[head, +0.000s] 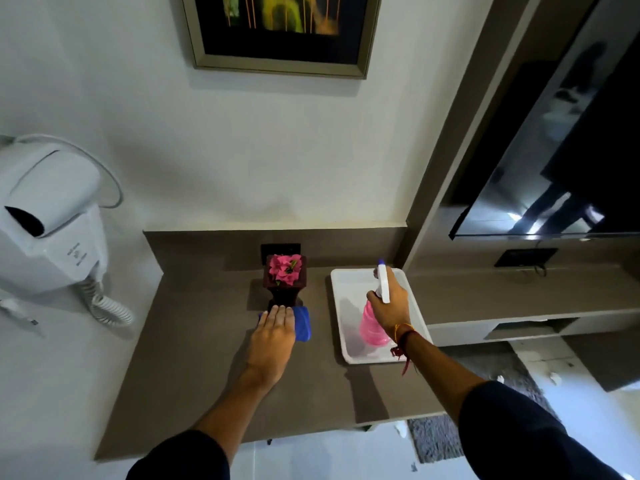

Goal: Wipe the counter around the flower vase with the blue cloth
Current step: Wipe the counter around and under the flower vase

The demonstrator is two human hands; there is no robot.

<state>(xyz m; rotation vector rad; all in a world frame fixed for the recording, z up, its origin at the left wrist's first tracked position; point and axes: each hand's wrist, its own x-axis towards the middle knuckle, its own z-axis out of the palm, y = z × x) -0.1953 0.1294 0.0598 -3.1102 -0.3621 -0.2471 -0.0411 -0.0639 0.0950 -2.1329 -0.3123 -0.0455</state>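
Note:
A dark wooden vase (284, 289) with pink flowers stands near the back of the brown counter (194, 358). Just in front of its foot lies the blue cloth (302, 323), and my left hand (275, 332) rests flat on top of it, fingers together, pressing it to the counter. To the right, my right hand (389, 306) is wrapped around the neck of a pink spray bottle (371, 326) with a white trigger head. The bottle is upright over a white tray (349, 351).
A white wall-mounted hair dryer (48, 216) with a coiled cord hangs at the left. A framed picture (280, 32) is on the wall above. A television (554, 150) and a lower shelf (519, 296) are to the right. The counter's front edge runs below my forearms.

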